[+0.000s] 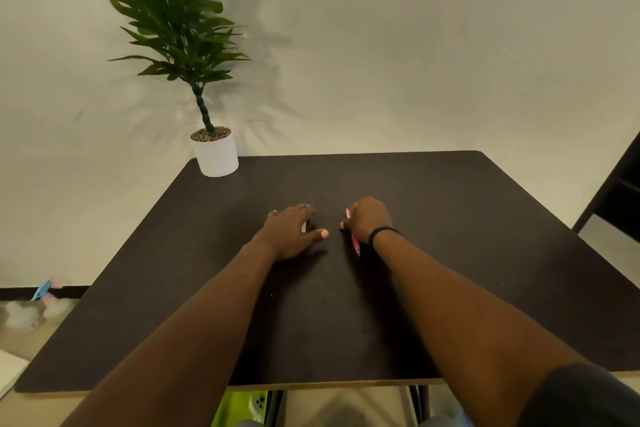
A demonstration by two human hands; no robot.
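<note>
The right hand [367,220] is clenched around a pink pen [355,243], which sits near the middle of the dark table [450,253]. The pen's lower end slants back toward the wrist and its upper end shows just above the knuckles. The left hand [289,230] lies just beside it, apart from it. Its fingers are laid out fairly flat and the thumb is stretched toward the right hand, and it rests on a small pale thing [304,227] that is mostly hidden, so what it is cannot be told. The step in hand looks like the set-up for work with the pen, one hand steadying and the other gripping. The next move probably calls for bringing the pen's tip to whatever the left hand pins down, and for the left hand to uncover it enough without letting it slide. By count there is one pen, one pale thing, two hands, one black wristband [382,231] on the right wrist, and one potted plant [214,156] at the table's far left corner.
</note>
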